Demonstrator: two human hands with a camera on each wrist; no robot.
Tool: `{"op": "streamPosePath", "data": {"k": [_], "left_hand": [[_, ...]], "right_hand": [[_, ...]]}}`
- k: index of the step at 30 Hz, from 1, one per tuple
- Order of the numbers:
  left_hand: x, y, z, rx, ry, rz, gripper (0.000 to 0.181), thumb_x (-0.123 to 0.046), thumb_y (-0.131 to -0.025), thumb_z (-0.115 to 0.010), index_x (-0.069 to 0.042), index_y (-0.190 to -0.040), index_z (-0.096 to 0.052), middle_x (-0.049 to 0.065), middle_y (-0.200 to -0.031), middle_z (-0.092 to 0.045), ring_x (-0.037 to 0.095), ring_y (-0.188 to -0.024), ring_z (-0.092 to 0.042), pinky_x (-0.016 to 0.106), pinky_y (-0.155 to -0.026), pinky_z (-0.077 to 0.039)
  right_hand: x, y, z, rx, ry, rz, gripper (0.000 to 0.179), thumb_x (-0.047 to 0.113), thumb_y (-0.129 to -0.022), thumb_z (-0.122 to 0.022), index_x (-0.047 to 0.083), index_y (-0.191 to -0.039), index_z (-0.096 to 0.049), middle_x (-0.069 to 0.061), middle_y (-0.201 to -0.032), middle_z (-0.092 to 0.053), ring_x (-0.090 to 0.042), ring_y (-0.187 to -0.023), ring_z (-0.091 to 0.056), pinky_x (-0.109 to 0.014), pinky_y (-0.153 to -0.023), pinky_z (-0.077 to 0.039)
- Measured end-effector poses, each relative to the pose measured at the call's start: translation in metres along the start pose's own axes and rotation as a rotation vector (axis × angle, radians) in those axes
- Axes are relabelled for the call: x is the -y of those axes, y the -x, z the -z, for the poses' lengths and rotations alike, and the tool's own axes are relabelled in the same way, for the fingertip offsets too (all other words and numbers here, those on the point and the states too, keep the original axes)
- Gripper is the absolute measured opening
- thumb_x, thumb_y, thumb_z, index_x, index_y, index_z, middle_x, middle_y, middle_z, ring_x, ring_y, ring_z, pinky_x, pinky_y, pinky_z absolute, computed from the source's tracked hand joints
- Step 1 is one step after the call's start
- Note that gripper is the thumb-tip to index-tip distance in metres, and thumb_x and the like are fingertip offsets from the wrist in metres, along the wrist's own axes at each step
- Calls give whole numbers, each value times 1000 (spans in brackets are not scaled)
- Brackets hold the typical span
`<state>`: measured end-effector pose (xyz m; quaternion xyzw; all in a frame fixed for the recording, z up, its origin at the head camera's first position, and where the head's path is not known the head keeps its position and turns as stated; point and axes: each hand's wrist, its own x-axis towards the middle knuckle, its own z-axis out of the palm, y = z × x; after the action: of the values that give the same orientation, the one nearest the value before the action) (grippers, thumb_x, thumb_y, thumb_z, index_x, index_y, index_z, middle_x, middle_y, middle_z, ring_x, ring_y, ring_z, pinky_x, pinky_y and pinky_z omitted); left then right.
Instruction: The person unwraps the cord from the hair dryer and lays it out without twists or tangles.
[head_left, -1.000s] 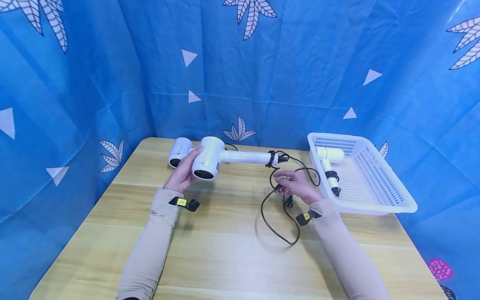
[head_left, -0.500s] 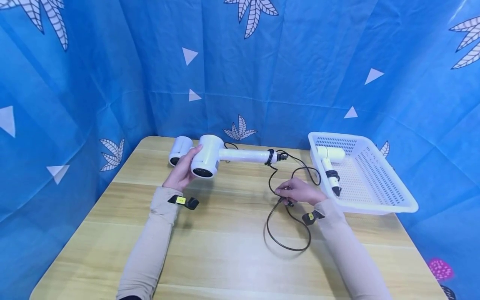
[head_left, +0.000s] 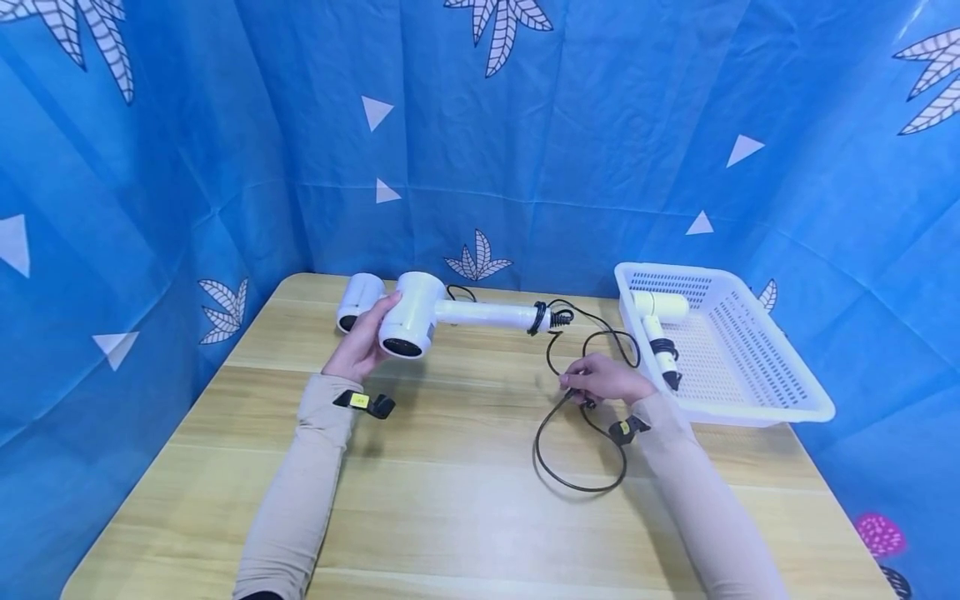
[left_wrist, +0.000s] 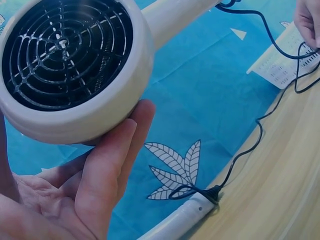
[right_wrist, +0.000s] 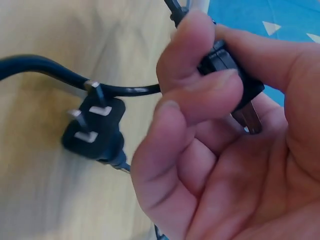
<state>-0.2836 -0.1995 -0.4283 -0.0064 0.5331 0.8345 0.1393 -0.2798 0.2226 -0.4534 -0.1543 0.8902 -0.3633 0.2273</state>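
Observation:
My left hand (head_left: 362, 343) grips a white hair dryer (head_left: 474, 313) by its round head, handle pointing right. In the left wrist view its dark grille (left_wrist: 62, 55) faces the camera, and the fingers curl under the head's rim. Black cord is wound round the handle's end. At the right, my right hand (head_left: 606, 379) pinches a black plug (right_wrist: 227, 67) between curled fingers, one metal prong pointing at the palm. Another black two-pin plug (right_wrist: 95, 127) is beside the fingers in the right wrist view. A loop of black cord (head_left: 577, 487) droops below this hand.
A second white hair dryer (head_left: 361, 300) lies behind the held one, its handle end (left_wrist: 195, 210) and cord showing in the left wrist view. A white perforated basket (head_left: 750, 412) stands at the right with a further hair dryer (head_left: 660, 308) inside. A blue patterned curtain (head_left: 480, 150) encloses the wooden table (head_left: 450, 517).
My right hand has shifted slightly right and toward me, its fingers closing in on the plug. The drooping cord loop has swung right and widened. My left hand and its hair dryer have barely moved.

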Motion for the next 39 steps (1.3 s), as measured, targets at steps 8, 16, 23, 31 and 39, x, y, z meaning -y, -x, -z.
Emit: {"op": "streamPosePath", "data": {"k": [8, 16, 23, 31, 39], "left_hand": [[7, -5, 4, 0, -8, 8, 39, -45, -103, -55, -15, -127, -51, -7, -100, -74, 6, -94, -69, 21, -82, -56], [13, -7, 4, -8, -71, 41, 39, -48, -103, -54, -14, -122, -55, -7, -94, -74, 5, -87, -69, 17, -73, -55], [14, -9, 5, -28, -87, 67, 40, -50, -101, -58, -15, -121, -55, -8, -91, -75, 4, -82, -69, 15, -65, -51], [15, -11, 6, -41, -61, 74, 40, -49, -101, -58, -14, -120, -55, -7, -88, -75, 3, -79, -70, 14, -62, -52], [15, -11, 6, -42, -29, 77, 40, -49, -101, -58, -16, -123, -53, -8, -92, -74, 3, -83, -70, 14, -66, -53]], "right_hand": [[9, 1, 18, -92, 33, 3, 33, 26, -103, -63, -4, -110, -74, -13, -72, -71, -7, -50, -47, -20, -48, -41], [21, 8, 37, -169, 11, -7, 32, 29, -106, -59, 1, -108, -74, -10, -73, -69, -6, -50, -44, -20, -48, -39], [37, 18, 53, -245, -59, -2, 34, 30, -106, -58, 0, -113, -73, -5, -72, -68, -3, -47, -40, -19, -45, -33], [61, 30, 62, -317, -45, 59, 31, 25, -106, -60, -1, -116, -73, -3, -71, -70, -2, -47, -41, -20, -44, -34], [76, 43, 63, -317, -56, 113, 27, 20, -105, -60, -2, -114, -73, 1, -69, -66, -3, -47, -40, -20, -43, -31]]}}
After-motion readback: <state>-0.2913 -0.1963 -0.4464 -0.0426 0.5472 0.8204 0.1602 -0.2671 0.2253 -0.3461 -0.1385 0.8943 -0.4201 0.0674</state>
